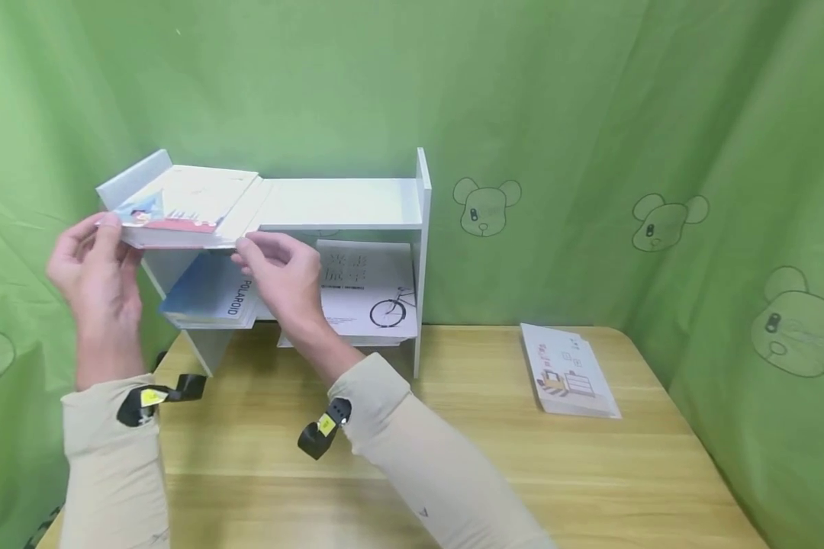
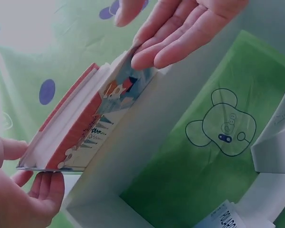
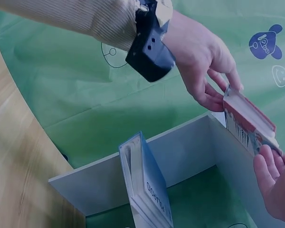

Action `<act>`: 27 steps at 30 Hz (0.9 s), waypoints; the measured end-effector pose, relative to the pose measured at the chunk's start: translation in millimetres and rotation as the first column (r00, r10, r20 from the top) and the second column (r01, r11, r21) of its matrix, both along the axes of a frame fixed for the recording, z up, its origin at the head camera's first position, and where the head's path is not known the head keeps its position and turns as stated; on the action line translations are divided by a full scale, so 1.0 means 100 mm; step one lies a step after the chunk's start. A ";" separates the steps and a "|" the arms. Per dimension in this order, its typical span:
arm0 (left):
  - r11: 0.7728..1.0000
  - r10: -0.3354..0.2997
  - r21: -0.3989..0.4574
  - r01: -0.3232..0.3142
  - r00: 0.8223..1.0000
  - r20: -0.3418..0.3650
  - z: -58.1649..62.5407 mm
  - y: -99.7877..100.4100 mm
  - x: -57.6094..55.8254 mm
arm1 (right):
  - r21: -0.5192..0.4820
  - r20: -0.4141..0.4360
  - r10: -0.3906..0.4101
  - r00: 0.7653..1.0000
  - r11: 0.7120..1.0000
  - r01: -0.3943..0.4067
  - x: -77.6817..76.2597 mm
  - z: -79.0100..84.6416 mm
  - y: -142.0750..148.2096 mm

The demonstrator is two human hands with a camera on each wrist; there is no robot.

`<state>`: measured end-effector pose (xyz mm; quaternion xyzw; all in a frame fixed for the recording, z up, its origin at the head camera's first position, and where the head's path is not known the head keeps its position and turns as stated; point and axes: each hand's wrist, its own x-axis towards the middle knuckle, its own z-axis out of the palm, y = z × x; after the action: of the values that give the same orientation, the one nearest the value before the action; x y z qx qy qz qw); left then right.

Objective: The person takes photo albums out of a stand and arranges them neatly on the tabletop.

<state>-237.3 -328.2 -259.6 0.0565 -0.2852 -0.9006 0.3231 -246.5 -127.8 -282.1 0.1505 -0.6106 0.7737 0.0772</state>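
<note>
A thick book (image 1: 199, 198) with a pale cover, a red band and a blue picture lies at the left end of the white shelf's upper board (image 1: 343, 202), its front edge jutting out. My left hand (image 1: 103, 274) grips its left front corner, thumb on top and fingers below. At the right front corner my right hand (image 1: 284, 271) pinches the edge. In the left wrist view the book (image 2: 95, 118) spans between the left hand (image 2: 23, 190) and the right hand (image 2: 190, 33). The right wrist view shows its red-trimmed side (image 3: 247, 118).
Below, a blue POLAROID book (image 1: 213, 286) lies in the lower left compartment. Beside it is a white bicycle-print book (image 1: 367, 293). Another pale book (image 1: 568, 374) lies on the wooden table (image 1: 494, 473) to the right. A green curtain (image 1: 556, 99) hangs behind.
</note>
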 end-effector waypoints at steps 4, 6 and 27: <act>0.997 -0.072 -0.037 0.073 0.997 0.018 0.00 -0.03 0.10 | -0.038 -0.015 0.011 1.000 0.999 -0.012 0.00 -0.02 0.05; 0.992 -0.118 -0.051 0.119 0.993 0.019 0.01 -0.04 0.14 | -0.035 -0.022 0.005 1.000 0.999 -0.006 0.00 -0.04 0.08; 0.958 -0.240 -0.164 0.235 0.971 -0.010 -0.51 0.08 0.36 | 0.139 0.013 -0.074 0.997 0.988 0.071 -0.10 -0.25 0.20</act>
<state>-200.8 -320.7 -310.5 -0.0182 -0.3571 -0.9075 0.2204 -256.6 -107.8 -307.0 0.1261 -0.6687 0.7274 0.0889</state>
